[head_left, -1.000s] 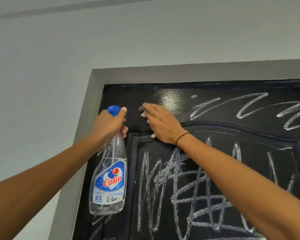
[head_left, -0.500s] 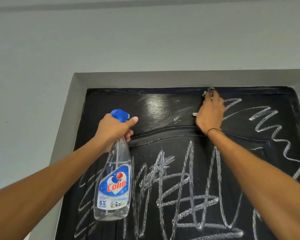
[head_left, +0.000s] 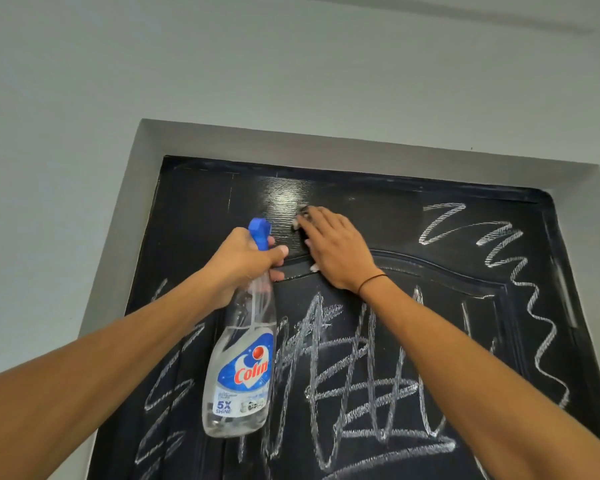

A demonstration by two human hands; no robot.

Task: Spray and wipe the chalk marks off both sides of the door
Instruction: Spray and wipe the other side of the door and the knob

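While the spray bottle (head_left: 240, 368) hangs neck-up from the left hand (head_left: 243, 263), its clear body shows a clear liquid, though how high it stands cannot be told; the label reads "Colin" and "5X SHINE". The left fingers (head_left: 277, 252) are curled tight round the neck just under the blue trigger head (head_left: 260, 233), the thumb lying across the front.

Just beside those fingers, the right hand (head_left: 336, 251) lies flat against the black door (head_left: 388, 216), its fingers (head_left: 314, 218) stretched out and pressing a pale cloth (head_left: 303, 216) to the wood — only scraps of cloth peep out past the fingertips and under the palm. A thin dark band (head_left: 371, 280) rings the right wrist.

Above and to the left of the fingertips the top rail is glossy and free of chalk up to the grey door frame (head_left: 146, 188). To the right of the right hand, and below both hands, thick chalk marks (head_left: 361, 375) cover the panel — loops, zigzags and crossed strokes reaching the door's right edge.
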